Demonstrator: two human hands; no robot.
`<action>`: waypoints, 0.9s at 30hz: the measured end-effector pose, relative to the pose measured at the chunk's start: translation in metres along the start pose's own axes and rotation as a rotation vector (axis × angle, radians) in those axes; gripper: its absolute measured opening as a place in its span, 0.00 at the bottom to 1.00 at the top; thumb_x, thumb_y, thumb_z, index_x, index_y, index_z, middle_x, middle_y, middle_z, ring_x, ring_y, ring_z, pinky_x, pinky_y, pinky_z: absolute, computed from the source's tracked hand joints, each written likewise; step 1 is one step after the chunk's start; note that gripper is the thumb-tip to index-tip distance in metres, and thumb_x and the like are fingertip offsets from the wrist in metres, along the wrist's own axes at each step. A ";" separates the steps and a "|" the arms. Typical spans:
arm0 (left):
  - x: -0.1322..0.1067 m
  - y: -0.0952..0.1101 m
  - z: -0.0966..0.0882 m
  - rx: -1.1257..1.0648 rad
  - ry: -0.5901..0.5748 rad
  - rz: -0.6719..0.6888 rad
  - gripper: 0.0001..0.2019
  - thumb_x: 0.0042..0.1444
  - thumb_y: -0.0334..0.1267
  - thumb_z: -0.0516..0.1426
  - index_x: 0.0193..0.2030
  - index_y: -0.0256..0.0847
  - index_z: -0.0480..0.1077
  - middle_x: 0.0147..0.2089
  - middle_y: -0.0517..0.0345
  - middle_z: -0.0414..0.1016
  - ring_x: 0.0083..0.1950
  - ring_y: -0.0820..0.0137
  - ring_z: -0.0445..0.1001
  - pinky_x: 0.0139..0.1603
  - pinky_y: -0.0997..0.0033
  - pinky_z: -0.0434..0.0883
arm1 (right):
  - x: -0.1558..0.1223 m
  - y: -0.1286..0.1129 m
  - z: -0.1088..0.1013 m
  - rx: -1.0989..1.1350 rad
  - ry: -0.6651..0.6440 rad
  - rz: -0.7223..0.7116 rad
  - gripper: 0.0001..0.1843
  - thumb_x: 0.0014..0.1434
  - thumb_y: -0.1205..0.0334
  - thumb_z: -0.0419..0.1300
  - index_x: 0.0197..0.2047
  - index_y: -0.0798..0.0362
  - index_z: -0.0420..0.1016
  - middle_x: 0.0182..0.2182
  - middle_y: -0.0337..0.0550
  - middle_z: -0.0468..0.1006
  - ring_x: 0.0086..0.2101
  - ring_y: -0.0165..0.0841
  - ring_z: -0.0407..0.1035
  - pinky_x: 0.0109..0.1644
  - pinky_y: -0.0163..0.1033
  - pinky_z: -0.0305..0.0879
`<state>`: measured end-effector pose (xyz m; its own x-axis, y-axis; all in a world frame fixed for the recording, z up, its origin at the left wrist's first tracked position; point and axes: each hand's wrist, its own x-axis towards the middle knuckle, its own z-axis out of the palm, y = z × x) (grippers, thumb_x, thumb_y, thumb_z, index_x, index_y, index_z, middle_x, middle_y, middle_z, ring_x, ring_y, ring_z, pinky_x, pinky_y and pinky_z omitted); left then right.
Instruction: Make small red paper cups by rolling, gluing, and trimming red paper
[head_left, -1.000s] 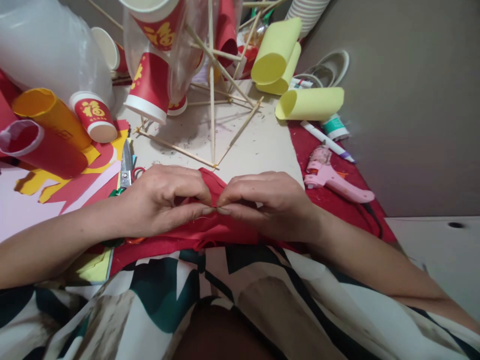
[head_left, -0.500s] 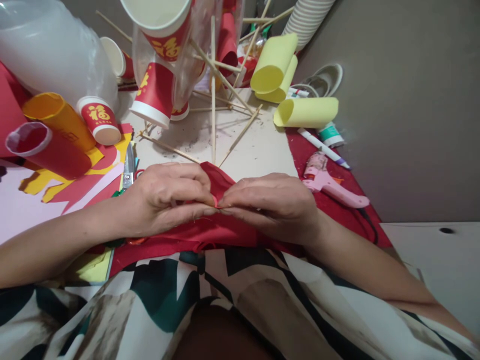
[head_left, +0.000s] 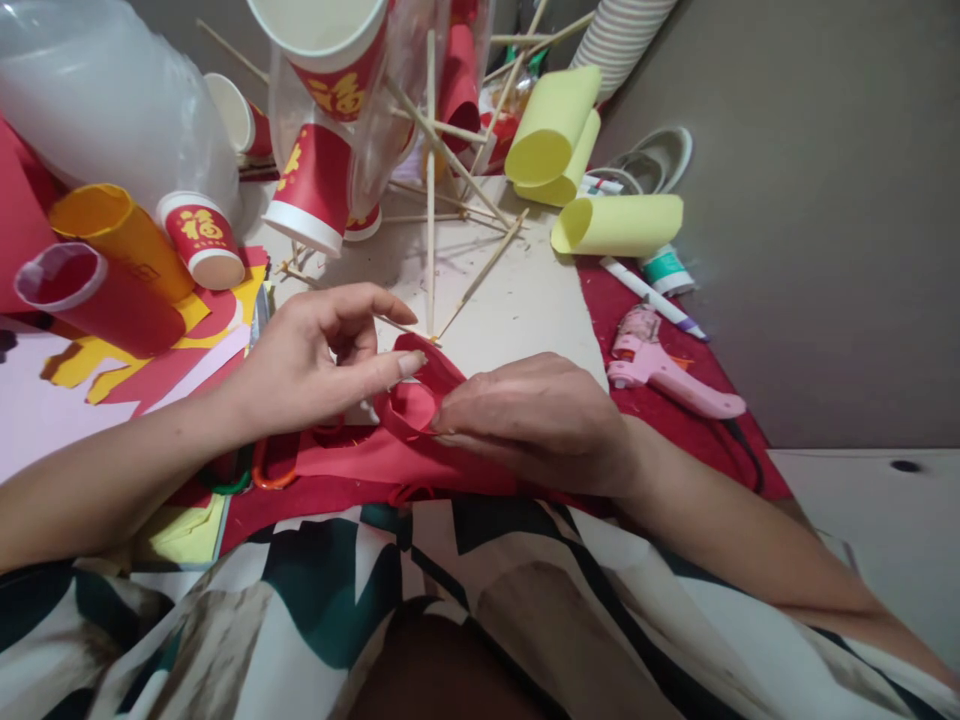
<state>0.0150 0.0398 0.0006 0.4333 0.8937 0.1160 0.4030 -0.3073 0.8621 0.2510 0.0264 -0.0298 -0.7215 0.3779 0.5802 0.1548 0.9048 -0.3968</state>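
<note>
Right hand (head_left: 540, 420) lies low over the red paper sheet (head_left: 360, 460), its fingertips pinching the curled end of that sheet where it rolls into a small loop (head_left: 411, 405). Left hand (head_left: 315, 355) hovers just beside the loop with fingers loosely spread, thumb tip touching or nearly touching the curl, gripping nothing.

By the look of it the roll is only begun: one end of the sheet is turned over into a short tube, while the rest lies flat on the desk (head_left: 510, 300) beneath both wrists, unrolled, and I see no glue or tape holding the curl.

Beyond the left hand's fingertips stands a frame of wooden sticks (head_left: 431, 180) with red paper cups (head_left: 315, 190) hung about it. Farther out past the left hand's knuckles lie an orange paper tube (head_left: 120, 240) and a red paper tube (head_left: 97, 300). Off to the outer side of the right hand rests a pink glue gun (head_left: 667, 370), and beyond it yellow paper rolls (head_left: 622, 222).
</note>
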 end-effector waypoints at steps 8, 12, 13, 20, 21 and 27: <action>-0.004 0.009 0.000 0.200 -0.064 0.140 0.07 0.58 0.32 0.61 0.30 0.37 0.79 0.24 0.62 0.77 0.24 0.78 0.71 0.25 0.80 0.66 | 0.000 -0.003 -0.002 0.117 0.026 0.007 0.05 0.66 0.67 0.63 0.46 0.53 0.78 0.41 0.45 0.87 0.41 0.31 0.82 0.44 0.32 0.77; -0.007 0.010 -0.002 0.248 -0.035 0.215 0.06 0.58 0.30 0.61 0.31 0.37 0.79 0.24 0.63 0.78 0.24 0.79 0.71 0.27 0.82 0.66 | 0.001 -0.008 -0.008 -0.021 0.263 0.213 0.05 0.65 0.66 0.64 0.44 0.49 0.80 0.37 0.43 0.87 0.35 0.32 0.81 0.38 0.35 0.77; -0.008 0.010 -0.002 0.269 -0.031 0.232 0.06 0.58 0.30 0.61 0.31 0.37 0.79 0.24 0.63 0.78 0.24 0.80 0.71 0.26 0.81 0.65 | 0.002 -0.008 -0.008 -0.061 0.307 0.258 0.05 0.65 0.66 0.64 0.42 0.48 0.81 0.35 0.42 0.86 0.32 0.31 0.79 0.35 0.35 0.75; -0.013 0.014 0.006 0.433 -0.029 0.362 0.08 0.60 0.31 0.59 0.31 0.37 0.78 0.26 0.59 0.79 0.25 0.77 0.72 0.27 0.76 0.63 | 0.004 -0.003 -0.001 -0.086 0.115 0.313 0.10 0.64 0.60 0.66 0.30 0.51 0.78 0.22 0.36 0.78 0.21 0.26 0.69 0.23 0.33 0.62; -0.014 0.015 0.007 0.444 -0.035 0.367 0.08 0.60 0.32 0.59 0.31 0.37 0.78 0.27 0.59 0.79 0.26 0.76 0.73 0.27 0.75 0.64 | 0.004 -0.003 0.000 -0.091 0.085 0.307 0.10 0.64 0.62 0.65 0.30 0.51 0.77 0.22 0.37 0.79 0.21 0.27 0.69 0.23 0.33 0.62; -0.008 0.009 0.003 -0.003 0.231 0.231 0.09 0.63 0.43 0.62 0.43 0.40 0.78 0.29 0.63 0.75 0.26 0.79 0.68 0.28 0.74 0.66 | 0.003 -0.007 -0.004 -0.114 0.267 0.377 0.10 0.63 0.67 0.63 0.30 0.47 0.78 0.25 0.36 0.82 0.25 0.29 0.74 0.28 0.35 0.69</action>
<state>0.0179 0.0287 0.0058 0.3188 0.8510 0.4173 0.3127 -0.5101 0.8013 0.2505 0.0218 -0.0230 -0.4040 0.7080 0.5792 0.4565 0.7048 -0.5430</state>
